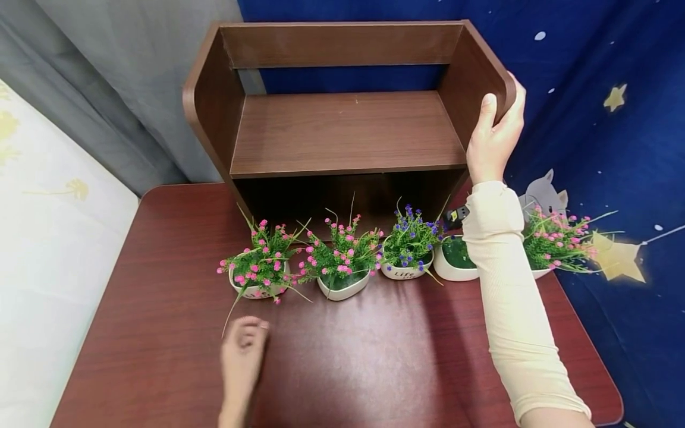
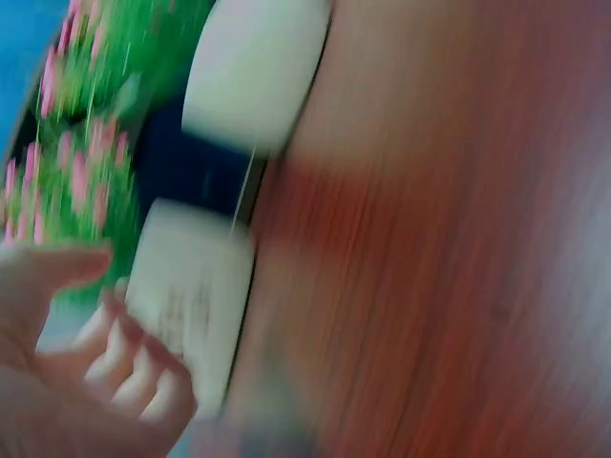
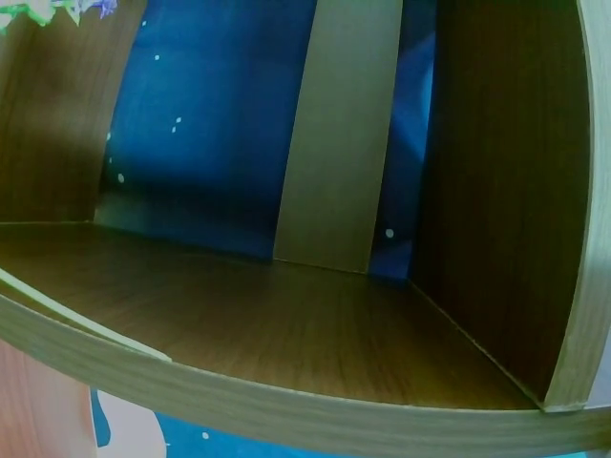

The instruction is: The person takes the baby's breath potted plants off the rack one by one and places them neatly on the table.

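A brown wooden desktop shelf [image 1: 348, 131] stands at the back of the table, its upper level bare. My right hand [image 1: 495, 139] grips the shelf's right side panel, thumb on the near inner side and fingers round the outside. In the right wrist view the shelf's boards [image 3: 267, 324] fill the frame. My left hand [image 1: 243, 351] is in the air over the table, in front of the leftmost potted plant [image 1: 262, 261], fingers loosely curled and holding nothing. In the left wrist view that hand [image 2: 95, 372] is blurred beside a white pot [image 2: 191, 296].
Along the shelf's front stand a pink-flowered plant [image 1: 342, 249], a blue-flowered plant [image 1: 409, 244] and a white pot [image 1: 455, 261] partly behind my right sleeve. Another pink-flowered plant [image 1: 556, 238] is at the right. Curtains hang behind the reddish-brown table [image 1: 160, 333].
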The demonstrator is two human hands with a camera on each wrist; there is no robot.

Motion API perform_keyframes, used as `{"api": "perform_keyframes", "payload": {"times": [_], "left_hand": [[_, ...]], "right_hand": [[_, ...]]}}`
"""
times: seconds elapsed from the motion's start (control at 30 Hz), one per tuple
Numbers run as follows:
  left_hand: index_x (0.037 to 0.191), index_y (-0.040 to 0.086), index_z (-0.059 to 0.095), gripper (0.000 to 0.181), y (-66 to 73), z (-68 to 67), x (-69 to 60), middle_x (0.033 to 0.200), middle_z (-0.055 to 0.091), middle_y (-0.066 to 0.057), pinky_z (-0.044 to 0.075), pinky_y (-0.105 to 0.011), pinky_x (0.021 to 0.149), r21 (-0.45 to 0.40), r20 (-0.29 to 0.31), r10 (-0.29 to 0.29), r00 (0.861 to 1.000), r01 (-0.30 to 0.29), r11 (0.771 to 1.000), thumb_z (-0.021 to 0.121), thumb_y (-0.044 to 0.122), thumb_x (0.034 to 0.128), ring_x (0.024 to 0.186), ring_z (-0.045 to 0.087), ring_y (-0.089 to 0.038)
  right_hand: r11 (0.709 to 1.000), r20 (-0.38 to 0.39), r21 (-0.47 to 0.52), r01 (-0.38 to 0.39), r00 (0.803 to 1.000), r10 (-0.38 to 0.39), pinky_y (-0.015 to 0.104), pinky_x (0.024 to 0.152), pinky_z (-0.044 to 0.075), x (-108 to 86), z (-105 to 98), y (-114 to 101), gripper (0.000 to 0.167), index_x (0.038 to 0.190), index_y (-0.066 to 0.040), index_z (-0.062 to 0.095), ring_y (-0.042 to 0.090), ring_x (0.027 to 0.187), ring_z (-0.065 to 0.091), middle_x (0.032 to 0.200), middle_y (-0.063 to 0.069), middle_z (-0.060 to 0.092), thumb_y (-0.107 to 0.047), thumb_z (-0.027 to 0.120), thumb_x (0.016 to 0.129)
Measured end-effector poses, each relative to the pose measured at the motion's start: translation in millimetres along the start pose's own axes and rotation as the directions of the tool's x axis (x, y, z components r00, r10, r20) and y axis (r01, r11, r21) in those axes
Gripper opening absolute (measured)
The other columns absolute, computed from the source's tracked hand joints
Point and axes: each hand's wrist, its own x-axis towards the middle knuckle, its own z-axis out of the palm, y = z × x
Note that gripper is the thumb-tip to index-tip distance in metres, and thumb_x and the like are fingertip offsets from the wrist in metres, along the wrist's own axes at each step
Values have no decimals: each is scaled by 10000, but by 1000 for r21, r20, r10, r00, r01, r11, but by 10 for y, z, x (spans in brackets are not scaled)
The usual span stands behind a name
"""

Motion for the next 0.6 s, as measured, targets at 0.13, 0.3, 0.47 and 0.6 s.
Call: {"api": "perform_keyframes", "payload": {"times": [0.13,0.3,0.47,0.6], "left_hand": [[855,11,628,80,166,356,-56,687,585,-22,418,-190,547,-42,609,41,792,-20,999,609,81,889,572,515,-42],[1057,-12,614,310,306,682,97,590,488,-30,368,-201,492,-1,843,20,538,-36,999,542,269,946,509,421,-62],[1441,71,299,577,304,738,145,640,556,-113,408,-285,419,13,835,-46,548,64,998,536,262,951,446,414,-126],[1427,120,315,567,257,652,62,595,541,-99,377,-279,345,24,817,-80,571,105,994,557,277,940,373,377,-117]], "right_hand": [[1000,-3,-8,11,1000,-11,204,975,326,18,-1,1,330,1240,42,497,99,1108,505,1203,67,569,-39,529,922],[1000,13,-17,-21,1000,21,199,975,325,-11,6,11,334,1250,38,494,97,1116,501,1220,68,562,-31,517,924],[1000,25,-25,-8,1000,8,204,975,326,-51,21,26,333,1252,49,487,97,1117,501,1222,86,558,-30,510,929],[999,21,-31,10,1000,-10,206,978,323,-65,23,34,352,1268,57,469,92,1123,495,1227,80,554,-45,511,934]]}}
